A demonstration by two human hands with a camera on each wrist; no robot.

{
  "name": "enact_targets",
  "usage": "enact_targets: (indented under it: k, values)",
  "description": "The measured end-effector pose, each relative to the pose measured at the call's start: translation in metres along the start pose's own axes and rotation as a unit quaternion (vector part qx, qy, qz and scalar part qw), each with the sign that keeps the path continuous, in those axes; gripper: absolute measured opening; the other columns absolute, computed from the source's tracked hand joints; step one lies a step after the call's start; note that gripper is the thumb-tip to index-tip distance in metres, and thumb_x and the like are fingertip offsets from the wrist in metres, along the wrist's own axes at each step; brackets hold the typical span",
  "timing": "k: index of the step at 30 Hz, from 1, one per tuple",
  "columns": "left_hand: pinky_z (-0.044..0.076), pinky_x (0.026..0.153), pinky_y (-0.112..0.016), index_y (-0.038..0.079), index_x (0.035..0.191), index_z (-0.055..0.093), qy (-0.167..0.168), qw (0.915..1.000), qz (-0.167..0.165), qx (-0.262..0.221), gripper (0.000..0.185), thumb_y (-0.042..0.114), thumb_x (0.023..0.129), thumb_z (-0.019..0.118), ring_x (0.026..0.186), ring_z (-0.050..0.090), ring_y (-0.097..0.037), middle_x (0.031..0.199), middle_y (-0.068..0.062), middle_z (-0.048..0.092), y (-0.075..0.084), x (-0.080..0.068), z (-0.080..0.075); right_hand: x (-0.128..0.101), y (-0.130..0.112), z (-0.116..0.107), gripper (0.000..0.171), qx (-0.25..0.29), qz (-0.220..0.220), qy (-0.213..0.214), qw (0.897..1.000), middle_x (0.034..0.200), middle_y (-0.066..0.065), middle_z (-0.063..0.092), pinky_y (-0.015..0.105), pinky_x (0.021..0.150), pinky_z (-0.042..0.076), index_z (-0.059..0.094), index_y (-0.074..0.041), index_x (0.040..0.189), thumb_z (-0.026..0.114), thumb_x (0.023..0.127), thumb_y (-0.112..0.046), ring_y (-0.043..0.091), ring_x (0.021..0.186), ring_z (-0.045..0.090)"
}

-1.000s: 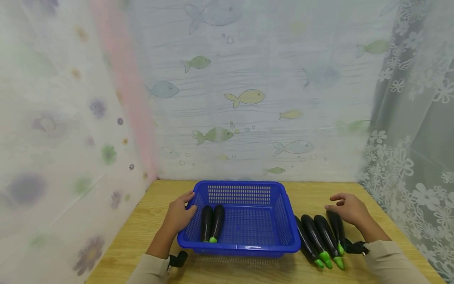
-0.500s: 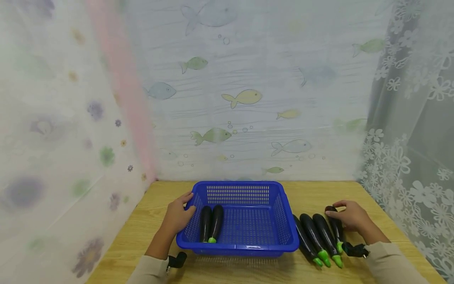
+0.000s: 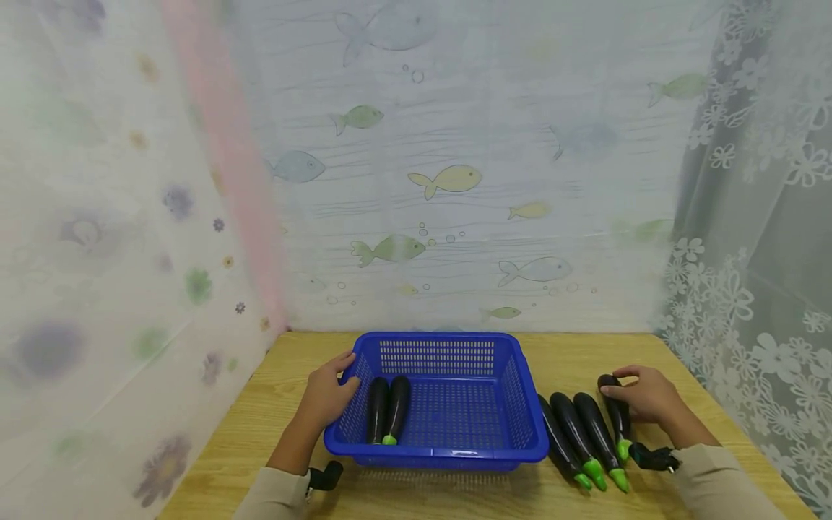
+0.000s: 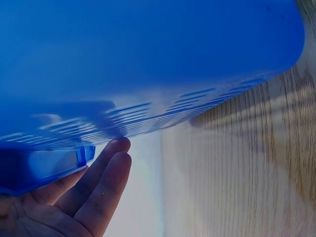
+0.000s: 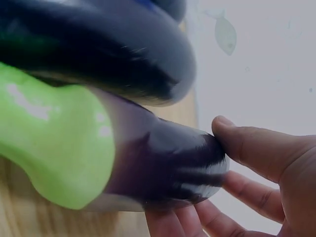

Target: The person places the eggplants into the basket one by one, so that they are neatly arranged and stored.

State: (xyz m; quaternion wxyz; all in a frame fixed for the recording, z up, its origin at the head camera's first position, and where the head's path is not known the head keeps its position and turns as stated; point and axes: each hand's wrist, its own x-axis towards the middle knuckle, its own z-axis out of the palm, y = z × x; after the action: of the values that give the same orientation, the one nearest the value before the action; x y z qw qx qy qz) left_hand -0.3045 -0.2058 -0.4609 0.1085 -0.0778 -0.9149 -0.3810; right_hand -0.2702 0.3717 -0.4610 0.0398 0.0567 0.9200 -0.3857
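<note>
Two eggplants (image 3: 388, 408) already lying side by side in the blue basket (image 3: 448, 453); four left on the surface (image 3: 273, 419) just right of it. Right hand (image 3: 645, 396) curled in a grip around the far end of the rightmost eggplant (image 3: 617, 417), not yet lifted. Left hand (image 3: 325, 393) resting flat-fingered against the basket's left wall.

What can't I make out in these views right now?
- Left wrist view: basket fills the frame and hides its eggplants.
- Right wrist view: the held eggplant blurs and blocks the table.
- Head view: right hand covers its own fingers behind the eggplant; the grip is unclear.
</note>
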Motion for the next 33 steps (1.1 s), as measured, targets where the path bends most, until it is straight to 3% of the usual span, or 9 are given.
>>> enact_targets:
  k: [11,20,33]
  values:
    - [0.054,0.101,-0.057,0.004,0.151,0.053,0.0,1.0,-0.002,0.003,0.056,0.017,0.097,0.063,0.132,0.06,-0.041,0.16,-0.011,0.048,-0.002,0.0,0.001,-0.003,-0.018,-0.007,0.077,0.046,-0.015,-0.007,0.999,0.139,0.045,0.048,0.044,0.077,0.064,0.041,0.011,0.149,0.07,0.098,-0.038,0.036,0.101,0.071]
    - [0.053,0.102,-0.056,0.004,0.15,0.053,0.003,1.0,0.0,-0.003,0.057,0.017,0.096,0.064,0.133,0.059,-0.04,0.159,-0.009,0.049,-0.001,0.0,0.0,-0.004,-0.042,-0.009,0.076,0.08,-0.029,-0.011,0.996,0.138,0.043,0.049,0.046,0.078,0.064,0.04,0.009,0.15,0.07,0.098,-0.038,0.025,0.095,0.073]
    - [0.054,0.102,-0.056,0.004,0.151,0.052,0.0,0.9999,-0.009,-0.008,0.058,0.017,0.096,0.064,0.129,0.063,-0.04,0.16,-0.011,0.047,0.001,-0.001,0.0,-0.005,-0.073,-0.003,0.077,0.1,-0.045,-0.009,0.994,0.139,0.041,0.05,0.047,0.08,0.064,0.041,0.006,0.152,0.072,0.097,-0.038,0.026,0.096,0.073]
